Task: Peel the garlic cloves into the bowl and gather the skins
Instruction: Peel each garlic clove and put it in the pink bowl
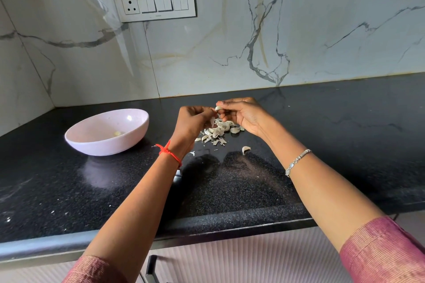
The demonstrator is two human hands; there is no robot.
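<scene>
The right hand is pinching one garlic clove between thumb and fingertips, and the left hand is meeting it from the other side, its curled fingers nipping at the clove's skin, so the two hands are working together on the same piece in the air. The clove is lying roughly crosswise between them, its pointed end turning toward the left hand. Directly beneath, a pile of skins and cloves is sitting on the black countertop; the bits are overlapping too much for a sure count, though at least two plump unpeeled cloves seem to be showing at its right edge. One more loose clove is lying apart, nearer the person, closer to the right arm. The single pale bowl is standing well off to the left of both hands, so the left hand is the nearer one for dropping the clove in once bare, probably a sideways reach. One peeled clove is resting inside it, suggesting the peeling is only just beginning.
</scene>
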